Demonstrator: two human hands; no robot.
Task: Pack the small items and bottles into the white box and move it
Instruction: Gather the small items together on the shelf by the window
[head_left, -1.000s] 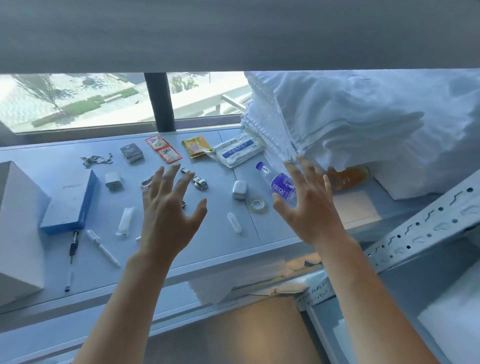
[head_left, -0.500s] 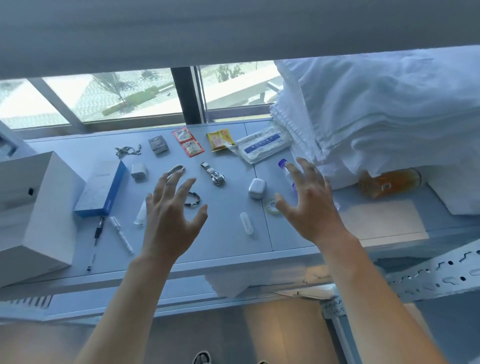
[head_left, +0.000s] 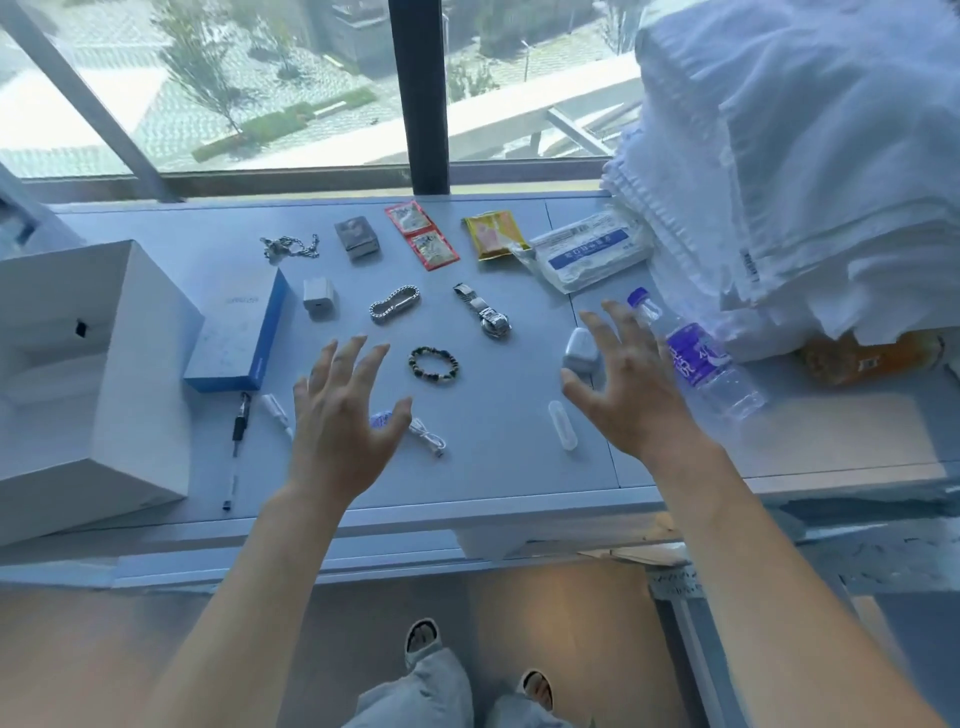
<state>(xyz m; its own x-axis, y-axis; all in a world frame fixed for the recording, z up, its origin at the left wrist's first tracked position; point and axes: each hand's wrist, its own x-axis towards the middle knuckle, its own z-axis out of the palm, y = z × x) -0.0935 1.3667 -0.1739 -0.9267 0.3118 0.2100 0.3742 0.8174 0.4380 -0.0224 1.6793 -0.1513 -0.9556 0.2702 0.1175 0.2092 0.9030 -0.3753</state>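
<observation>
The open white box (head_left: 78, 374) stands at the shelf's left end. Small items lie spread on the grey shelf: a blue carton (head_left: 239, 332), a white charger (head_left: 318, 296), a silver chain bracelet (head_left: 394, 303), a watch (head_left: 485, 314), a bead bracelet (head_left: 434, 365), red sachets (head_left: 422, 235) and a white earbud case (head_left: 577, 349). A clear water bottle (head_left: 698, 358) with a purple label lies on its side at the right, and an orange bottle (head_left: 867, 358) sits partly under the towels. My left hand (head_left: 340, 415) and my right hand (head_left: 628, 387) hover over the items, fingers spread, holding nothing.
A tall stack of white towels (head_left: 810, 156) fills the right end of the shelf. A window (head_left: 260, 83) with a dark frame post runs behind it. A pen (head_left: 236, 441), a white cable (head_left: 428, 435) and a clear capsule (head_left: 563, 425) lie near the front edge (head_left: 467, 512).
The view has tilted down and shifted so the white box and the floor show more. Both hands stay spread above the shelf, holding nothing.
</observation>
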